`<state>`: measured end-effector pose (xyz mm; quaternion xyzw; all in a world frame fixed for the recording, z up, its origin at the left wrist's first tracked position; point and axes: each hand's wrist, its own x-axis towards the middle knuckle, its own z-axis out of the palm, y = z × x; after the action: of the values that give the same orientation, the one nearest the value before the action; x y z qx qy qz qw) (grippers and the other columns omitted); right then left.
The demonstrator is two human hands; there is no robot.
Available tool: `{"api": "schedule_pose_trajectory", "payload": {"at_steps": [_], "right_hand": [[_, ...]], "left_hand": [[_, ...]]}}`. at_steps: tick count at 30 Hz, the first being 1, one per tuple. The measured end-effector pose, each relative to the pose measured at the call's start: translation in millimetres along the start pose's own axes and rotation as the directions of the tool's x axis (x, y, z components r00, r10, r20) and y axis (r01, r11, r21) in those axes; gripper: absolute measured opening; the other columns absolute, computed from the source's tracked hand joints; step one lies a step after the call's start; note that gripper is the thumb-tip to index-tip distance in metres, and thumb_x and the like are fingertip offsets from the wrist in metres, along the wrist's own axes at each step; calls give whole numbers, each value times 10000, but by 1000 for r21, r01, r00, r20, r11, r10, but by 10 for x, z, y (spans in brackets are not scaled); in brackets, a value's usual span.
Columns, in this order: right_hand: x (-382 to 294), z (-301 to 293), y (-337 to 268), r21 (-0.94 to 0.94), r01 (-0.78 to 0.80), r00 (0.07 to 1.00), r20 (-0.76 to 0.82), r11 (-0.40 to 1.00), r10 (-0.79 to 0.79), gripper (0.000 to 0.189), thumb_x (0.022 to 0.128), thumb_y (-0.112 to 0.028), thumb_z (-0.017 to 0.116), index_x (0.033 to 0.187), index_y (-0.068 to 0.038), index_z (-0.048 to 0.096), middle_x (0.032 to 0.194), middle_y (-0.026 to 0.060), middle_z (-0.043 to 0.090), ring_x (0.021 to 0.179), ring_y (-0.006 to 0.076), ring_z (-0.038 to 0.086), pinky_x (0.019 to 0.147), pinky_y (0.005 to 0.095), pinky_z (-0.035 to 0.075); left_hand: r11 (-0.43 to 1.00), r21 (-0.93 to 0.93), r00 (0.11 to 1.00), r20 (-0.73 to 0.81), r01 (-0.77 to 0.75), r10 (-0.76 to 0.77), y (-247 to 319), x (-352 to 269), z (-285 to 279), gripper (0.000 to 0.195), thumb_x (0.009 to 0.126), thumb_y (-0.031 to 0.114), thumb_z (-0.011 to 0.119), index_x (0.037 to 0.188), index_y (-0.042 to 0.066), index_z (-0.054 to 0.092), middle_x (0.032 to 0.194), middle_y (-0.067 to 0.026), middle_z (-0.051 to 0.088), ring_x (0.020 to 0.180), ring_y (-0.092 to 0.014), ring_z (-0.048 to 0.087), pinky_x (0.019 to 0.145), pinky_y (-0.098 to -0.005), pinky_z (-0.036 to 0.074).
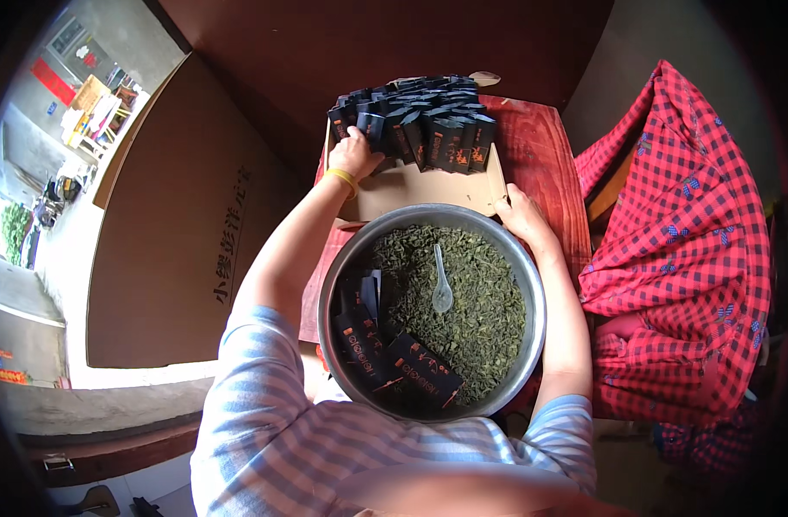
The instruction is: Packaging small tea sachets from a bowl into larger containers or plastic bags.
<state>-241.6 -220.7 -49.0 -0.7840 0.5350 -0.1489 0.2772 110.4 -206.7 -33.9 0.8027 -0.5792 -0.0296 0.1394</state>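
Note:
My left hand (355, 156), with a yellow band at its wrist, grips a black packet (371, 124) at the left front of a packed group. Its fingertips are partly hidden among the packets. Many black packets (442, 132) with orange print stand upright, close together, in a shallow cardboard box (426, 190). My right hand (524, 214) holds the box's near right corner. Closer to me, a large round metal basin (540, 304) contains dried green leaves (478, 284), which look like tea. A clear plastic spoon (441, 294) lies on the leaves. More black packets (426, 368) lie at the basin's left and near side.
A red wooden table (542, 148) supports the box. At right hangs red-and-black checked cloth (678, 258). A large cardboard panel (174, 258) bearing writing stands at left, with a bright doorway beyond it. A dark red wall (394, 39) rises behind the table.

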Motion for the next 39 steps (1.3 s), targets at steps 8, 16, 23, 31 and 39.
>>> {"api": "schedule_pose_trajectory", "payload": {"at_steps": [8, 16, 23, 31, 39], "right_hand": [[12, 3, -11, 52, -6, 999, 31, 999, 5, 413, 894, -308, 470, 1069, 62, 527, 1050, 377, 602, 1036, 519, 581, 893, 577, 454], [-2, 37, 21, 85, -3, 1000, 3, 996, 2, 423, 895, -316, 463, 1061, 69, 522, 1037, 385, 596, 1014, 526, 585, 887, 578, 454], [12, 51, 51, 95, 28, 1000, -14, 995, -27, 422, 891, -320, 459, 1051, 64, 529, 1030, 384, 600, 1008, 523, 590, 881, 574, 458], [-8, 89, 95, 73, 71, 996, -61, 995, -66, 433, 889, -328, 456, 1048, 67, 536, 1033, 375, 606, 1004, 518, 596, 882, 564, 463], [-8, -85, 111, 221, 56, 997, 48, 974, -68, 364, 933, -263, 548, 1122, 46, 575, 986, 258, 679, 836, 384, 691, 718, 431, 535]], "left_hand": [[984, -151, 992, -70, 93, -104, 76, 111, 233, 654, 750, 438, 782, 1086, -18, 455, 970, -255, 686, 894, -414, 689, 785, -461, 566], [943, -302, 969, -154, 140, -193, 83, 227, 265, 654, 800, 473, 755, 1126, -8, 456, 1019, -262, 672, 971, -431, 661, 844, -479, 535], [899, -411, 968, -119, 153, -219, 12, 338, 485, 601, 826, 426, 739, 1160, -3, 484, 1056, -274, 663, 1027, -437, 642, 891, -480, 517], [855, -450, 966, 81, 257, -248, 37, 243, 480, 432, 858, 272, 671, 1144, -10, 512, 1095, -282, 655, 1063, -439, 630, 920, -477, 507], [953, -291, 995, -17, 88, -97, 108, -145, 8, 471, 830, 252, 667, 1203, 7, 519, 1145, -237, 656, 1124, -399, 610, 928, -482, 502]]}}
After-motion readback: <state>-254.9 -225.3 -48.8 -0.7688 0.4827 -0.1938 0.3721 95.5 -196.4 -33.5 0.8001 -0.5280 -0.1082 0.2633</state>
